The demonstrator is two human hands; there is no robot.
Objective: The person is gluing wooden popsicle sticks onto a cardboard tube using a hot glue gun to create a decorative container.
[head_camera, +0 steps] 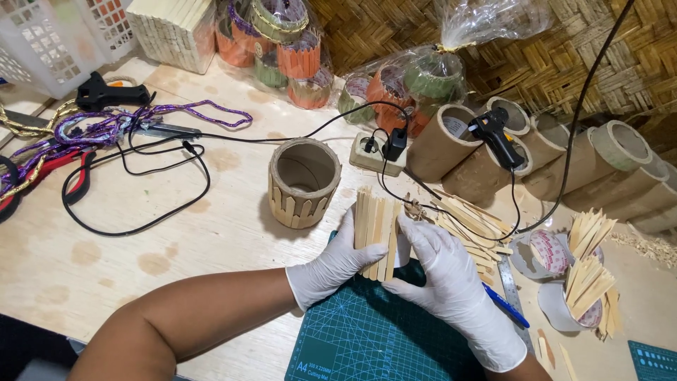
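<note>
Both my hands wear white gloves and hold a row of flat wooden sticks (375, 229) upright on edge over a dark green cutting mat (367, 335). My left hand (337, 264) grips the row from the left, thumb across the front. My right hand (441, 279) presses the row's right side and bottom. Just left of the sticks stands a short cardboard tube (303, 180) with pointed wooden sticks glued around its lower part.
A loose pile of sticks (472, 226) lies to the right, beside tape rolls (557, 257) holding more sticks, a metal ruler (513, 289) and a blue pen (506, 307). A glue gun (497, 134) rests on long cardboard tubes (564, 166). Black cables (141, 183), a power socket (377, 152), braided cords and bagged finished holders (296, 49) lie behind.
</note>
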